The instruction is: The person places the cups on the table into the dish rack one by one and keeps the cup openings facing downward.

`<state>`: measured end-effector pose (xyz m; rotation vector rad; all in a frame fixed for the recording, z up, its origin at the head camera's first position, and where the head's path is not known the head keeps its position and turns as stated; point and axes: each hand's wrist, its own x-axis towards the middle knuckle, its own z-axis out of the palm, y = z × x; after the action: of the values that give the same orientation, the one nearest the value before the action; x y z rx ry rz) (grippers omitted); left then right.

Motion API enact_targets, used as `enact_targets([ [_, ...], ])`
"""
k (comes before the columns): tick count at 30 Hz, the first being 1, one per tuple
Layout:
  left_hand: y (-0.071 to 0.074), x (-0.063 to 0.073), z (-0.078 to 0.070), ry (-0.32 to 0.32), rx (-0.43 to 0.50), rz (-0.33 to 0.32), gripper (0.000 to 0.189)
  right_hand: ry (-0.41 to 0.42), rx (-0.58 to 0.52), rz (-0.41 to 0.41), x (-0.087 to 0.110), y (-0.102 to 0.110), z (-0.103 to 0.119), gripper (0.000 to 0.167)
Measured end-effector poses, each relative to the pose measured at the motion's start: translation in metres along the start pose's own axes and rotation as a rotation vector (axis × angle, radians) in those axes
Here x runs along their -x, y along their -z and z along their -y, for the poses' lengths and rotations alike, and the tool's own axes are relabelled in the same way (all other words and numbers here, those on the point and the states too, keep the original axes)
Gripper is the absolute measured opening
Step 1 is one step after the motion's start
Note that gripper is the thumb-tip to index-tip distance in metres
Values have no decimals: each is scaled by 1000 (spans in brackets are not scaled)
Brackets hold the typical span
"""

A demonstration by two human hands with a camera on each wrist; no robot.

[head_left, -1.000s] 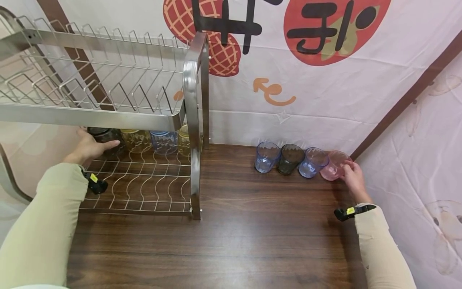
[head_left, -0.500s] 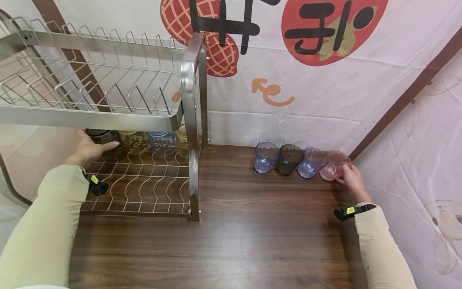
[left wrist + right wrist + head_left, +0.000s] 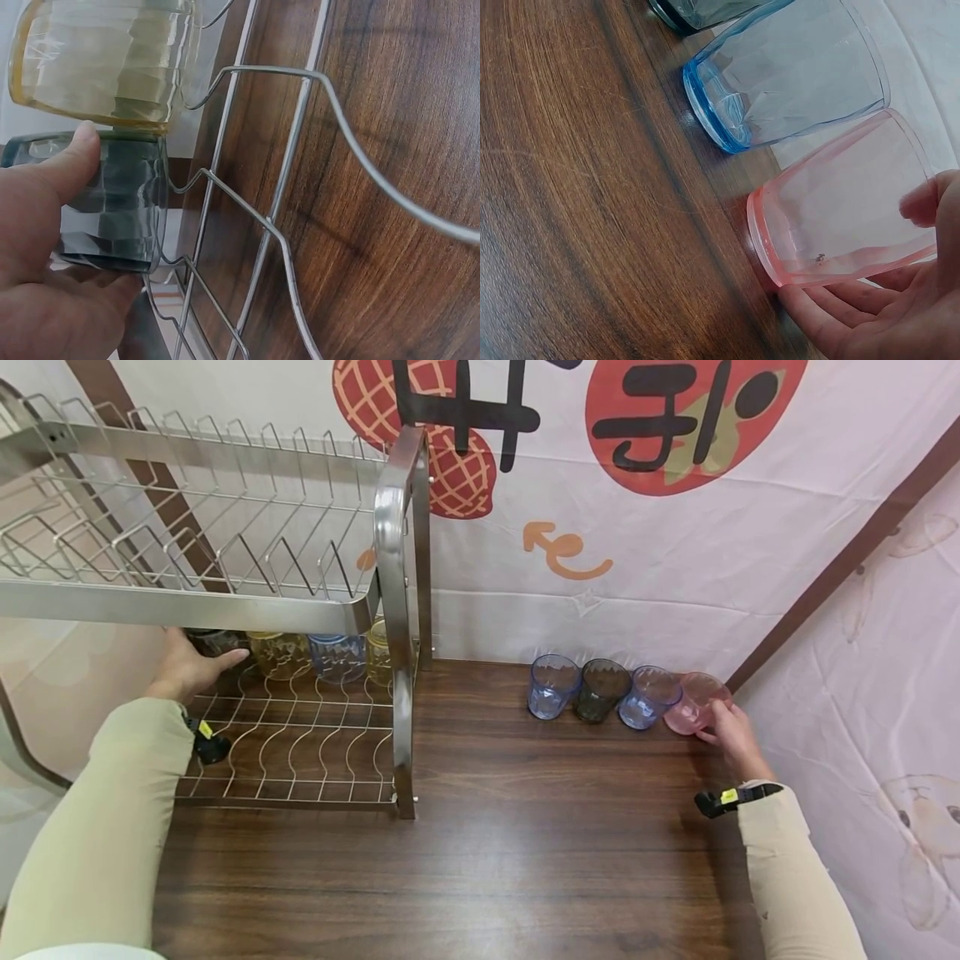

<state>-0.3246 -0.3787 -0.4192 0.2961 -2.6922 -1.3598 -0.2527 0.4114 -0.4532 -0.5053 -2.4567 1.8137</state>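
My left hand (image 3: 186,667) reaches under the upper tier of the steel dish rack (image 3: 225,608). It holds a dark grey tumbler (image 3: 112,199) on the lower tier, thumb along one side and fingers round the other. Beside that tumbler stand a yellow one (image 3: 105,64), a blue one (image 3: 337,658) and a second yellow one (image 3: 379,653), partly behind the rack post. Over at the right, my right hand (image 3: 737,737) grips an upright pink tumbler (image 3: 840,206) on the table, thumb at the rim side and fingers along its far side.
Left of the pink tumbler are a blue tumbler (image 3: 649,697), a dark grey one (image 3: 602,691) and another blue one (image 3: 555,687), in a row along the back cloth (image 3: 600,618). A side cloth (image 3: 870,693) hangs by my right arm. The wooden table (image 3: 510,843) spreads below.
My left wrist and forearm have shifted slightly to the right, the hand staying at the dark grey tumbler. My right hand stays at the pink tumbler, its fingers having moved slightly. The tumblers stay in place.
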Motion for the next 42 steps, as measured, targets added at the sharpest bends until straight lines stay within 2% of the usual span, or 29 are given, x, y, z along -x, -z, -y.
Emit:
enact_targets([
  [4,1,0,-1,15,-20,16,104,-3,18,8,-1,0,0,25],
  [14,7,-1,-5,69,-131,87,116,-14,17,13,-1,2,1,32],
  [18,7,-2,-4,57,-116,80,116,-9,3,14,-2,3,1,34],
  [24,7,-2,-4,56,-118,77,116,2,-2,40,-1,4,3,24],
  [33,7,-2,-4,30,-151,40,114,-76,-123,69,2,1,8,21],
  [36,9,0,-6,39,-191,54,116,-85,-133,87,2,2,10,23],
  [42,9,3,-6,32,-159,65,119,-113,-136,114,3,5,14,20],
])
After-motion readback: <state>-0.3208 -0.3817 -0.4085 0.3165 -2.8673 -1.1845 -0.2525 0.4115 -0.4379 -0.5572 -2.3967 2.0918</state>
